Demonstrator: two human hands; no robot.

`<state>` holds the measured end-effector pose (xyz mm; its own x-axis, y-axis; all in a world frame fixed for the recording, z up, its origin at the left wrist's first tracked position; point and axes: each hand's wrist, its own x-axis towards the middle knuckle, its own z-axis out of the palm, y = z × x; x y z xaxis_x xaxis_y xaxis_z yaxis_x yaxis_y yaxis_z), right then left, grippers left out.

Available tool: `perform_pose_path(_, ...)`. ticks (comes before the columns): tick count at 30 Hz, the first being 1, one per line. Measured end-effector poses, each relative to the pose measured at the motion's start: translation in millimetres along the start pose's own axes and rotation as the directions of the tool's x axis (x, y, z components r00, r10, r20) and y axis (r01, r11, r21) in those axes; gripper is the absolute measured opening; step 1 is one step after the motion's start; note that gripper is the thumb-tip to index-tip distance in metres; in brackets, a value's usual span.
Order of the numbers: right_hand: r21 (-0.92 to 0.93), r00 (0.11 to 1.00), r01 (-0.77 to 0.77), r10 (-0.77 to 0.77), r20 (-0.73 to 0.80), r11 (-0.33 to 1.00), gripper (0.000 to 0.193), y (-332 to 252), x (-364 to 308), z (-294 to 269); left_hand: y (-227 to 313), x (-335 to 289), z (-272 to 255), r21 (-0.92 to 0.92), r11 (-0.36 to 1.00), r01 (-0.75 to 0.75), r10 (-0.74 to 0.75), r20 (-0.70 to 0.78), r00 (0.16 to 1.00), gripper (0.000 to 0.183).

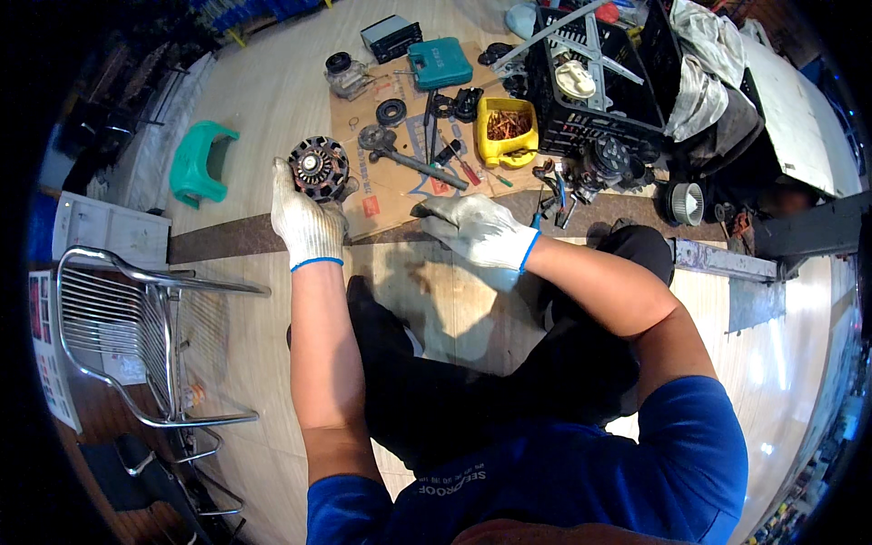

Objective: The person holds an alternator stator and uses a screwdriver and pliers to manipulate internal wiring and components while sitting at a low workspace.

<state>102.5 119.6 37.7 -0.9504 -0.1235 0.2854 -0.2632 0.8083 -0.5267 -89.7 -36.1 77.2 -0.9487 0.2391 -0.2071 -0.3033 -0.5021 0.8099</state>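
My left hand (307, 218), in a white knitted glove with a blue cuff, is closed round the edge of a round alternator part (320, 168). Copper-coloured windings and a bright central hub show on its upper face. My right hand (480, 229), gloved alike, hovers near the front of a cardboard sheet (400, 202). Its fingers stretch to the left with dark, dirty tips, and I see nothing in them. Beyond it lie a grey metal rod with a wider head (413, 160) and a red-handled screwdriver (470, 173).
A yellow cut-open jug (507, 156) holds copper-coloured bits. Behind stand a teal tool case (440, 64) and a cast metal housing (347, 76). A black crate (595, 118) and loose tools (556, 195) are at the right. A green stool (202, 163) and metal chair (118, 318) stand left.
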Motion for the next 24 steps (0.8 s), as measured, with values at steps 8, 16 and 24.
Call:
perform_pose_path(8,0.135,0.919,-0.364,0.332,0.211,0.922,0.047,-20,3,-6,-1,-6,14,-0.031,1.0,-0.002,0.0,-0.068,0.998,0.05)
perform_pose_path(16,-0.136,0.889,-0.431,0.446,0.105,0.892,0.067,3,-13,-59,26,16,-17,-0.051,0.997,-0.054,0.049,-0.083,0.995,0.049)
perform_pose_path(24,0.166,0.76,-0.476,0.499,-0.417,0.864,0.056,7,-11,-98,27,13,-22,-0.044,0.992,-0.116,0.11,-0.107,0.988,0.044)
